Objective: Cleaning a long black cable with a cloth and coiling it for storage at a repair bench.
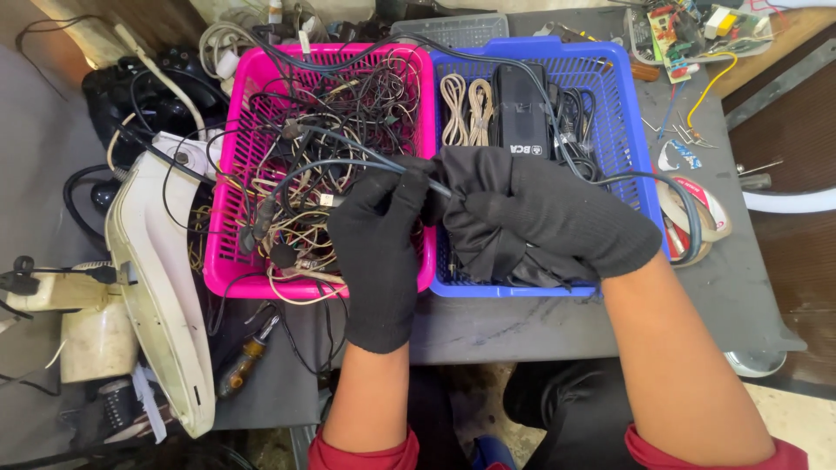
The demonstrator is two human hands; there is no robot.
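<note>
Both my hands wear black knit gloves. My left hand (376, 239) pinches a dark cable (348, 164) that runs out of the tangle of wires in the pink basket (228, 174). My right hand (557, 218) holds a crumpled black cloth (483, 231) wrapped around the same cable's end, over the seam between the pink basket and the blue basket (631, 113). The blue basket holds two coiled beige cables (466, 109), a black power brick (520, 109) and black cords.
A cream plastic appliance shell (157, 287) lies left of the pink basket. A screwdriver (244, 361) rests near the grey table's front edge. A circuit board (675, 30) and loose wires sit far right. A tape roll (701, 218) lies beside the blue basket.
</note>
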